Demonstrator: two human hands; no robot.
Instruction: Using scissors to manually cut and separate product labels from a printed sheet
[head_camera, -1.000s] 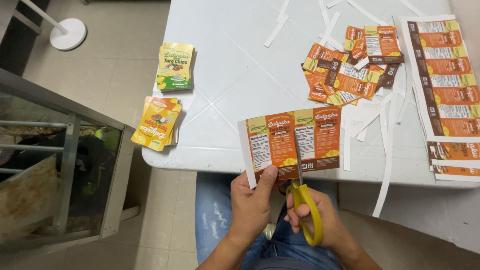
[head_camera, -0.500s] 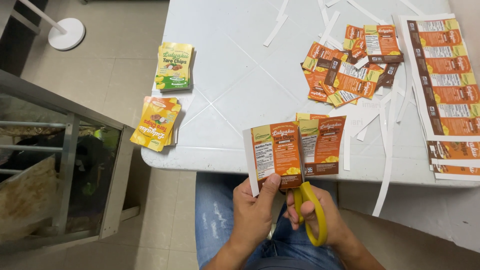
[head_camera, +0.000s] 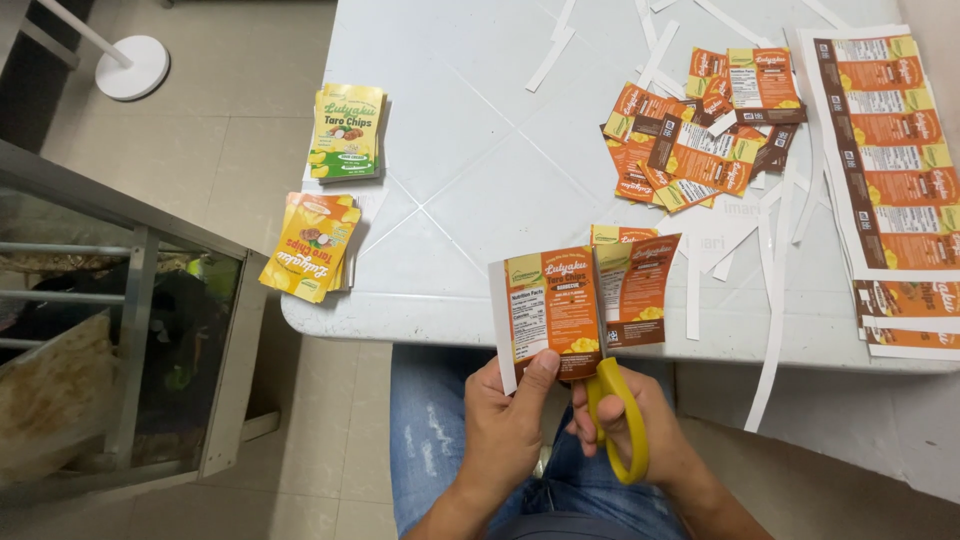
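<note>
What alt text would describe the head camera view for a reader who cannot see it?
The left hand holds an orange label strip while the right hand cuts it with yellow-handled scissors over a white table. Cut labels and paper trimmings lie at right.

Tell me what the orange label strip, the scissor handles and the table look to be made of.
Orange label strip: thin printed paper, probably glossy; it curls where cut. Scissor handles: smooth yellow plastic, by the look. Table: white moulded plastic, seemingly, with a rounded edge and tile-like grooves.
</note>
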